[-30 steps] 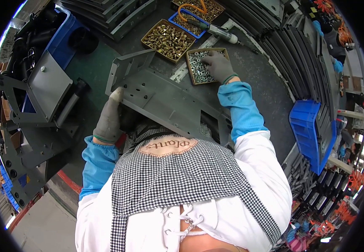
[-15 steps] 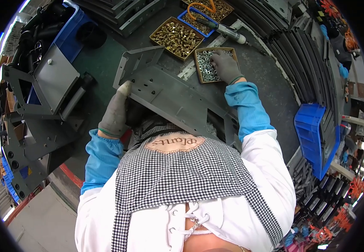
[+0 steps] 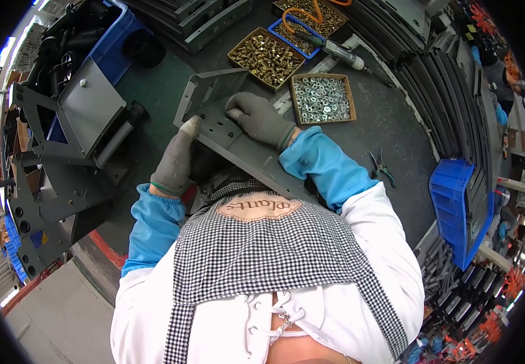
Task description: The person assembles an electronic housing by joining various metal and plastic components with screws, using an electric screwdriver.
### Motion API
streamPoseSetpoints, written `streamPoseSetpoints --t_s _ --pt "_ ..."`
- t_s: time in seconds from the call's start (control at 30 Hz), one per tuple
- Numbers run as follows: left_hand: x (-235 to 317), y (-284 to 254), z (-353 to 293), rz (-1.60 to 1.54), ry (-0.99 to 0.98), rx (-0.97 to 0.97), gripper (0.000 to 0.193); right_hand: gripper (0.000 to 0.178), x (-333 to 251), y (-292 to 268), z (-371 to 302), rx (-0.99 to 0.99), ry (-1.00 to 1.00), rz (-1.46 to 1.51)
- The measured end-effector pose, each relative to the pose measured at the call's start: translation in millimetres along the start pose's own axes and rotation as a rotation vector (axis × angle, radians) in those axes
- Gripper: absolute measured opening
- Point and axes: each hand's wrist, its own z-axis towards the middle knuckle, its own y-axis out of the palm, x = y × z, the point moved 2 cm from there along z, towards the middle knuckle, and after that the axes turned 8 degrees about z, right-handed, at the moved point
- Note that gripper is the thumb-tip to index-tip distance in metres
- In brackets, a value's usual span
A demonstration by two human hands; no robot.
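A dark grey bent sheet-metal bracket with holes and small dark fasteners lies at a slant in front of my body. My left hand, in a grey glove, grips its near left edge, with a pale worn fingertip on top and the other fingers out of sight. Over the bracket's middle is my gloved right hand, its fingers curled into a pinch. Whatever sits between those fingertips is hidden. Right of that hand, silvery nuts fill a shallow cardboard box.
Beyond the bracket stand a box of brassy bolts and a blue tray of small fasteners. A power screwdriver lies beside them. Pliers rest at right, near a blue bin. Metal frames crowd the left.
My right hand has left the box of nuts and come left over the bracket. The pliers have come into sight. My left hand keeps its grip on the bracket's edge.
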Motion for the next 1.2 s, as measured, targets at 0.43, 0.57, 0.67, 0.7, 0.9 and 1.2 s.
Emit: streamPoseSetpoints --t_s 0.43,0.57,0.67,0.7,0.9,1.2 --pt "-2.6 0.9 -0.7 -0.055 -0.021 0.0 0.052 0.017 -8.0 -13.0 10.7 -0.234 0.262 0.239" --pt "5.1 11.4 -6.0 -0.006 0.03 0.025 0.051 0.024 3.0 -9.6 10.9 -0.162 0.192 0.337" --pt "2.7 7.3 -2.8 -0.033 -0.009 0.011 0.051 0.026 7.3 -13.3 19.1 -0.262 0.109 0.233" --pt "3.5 7.6 -3.5 -0.033 -0.01 0.013 0.051 0.026 4.9 -14.2 22.1 -0.302 0.111 0.167" --pt "-0.7 1.1 0.7 0.019 -0.023 0.039 0.053 0.027 -5.2 -15.4 22.9 -0.335 0.008 -0.129" --pt "-3.3 -2.8 4.4 0.028 -0.037 0.028 0.057 0.023 2.8 -16.3 28.0 -0.345 0.044 0.049"
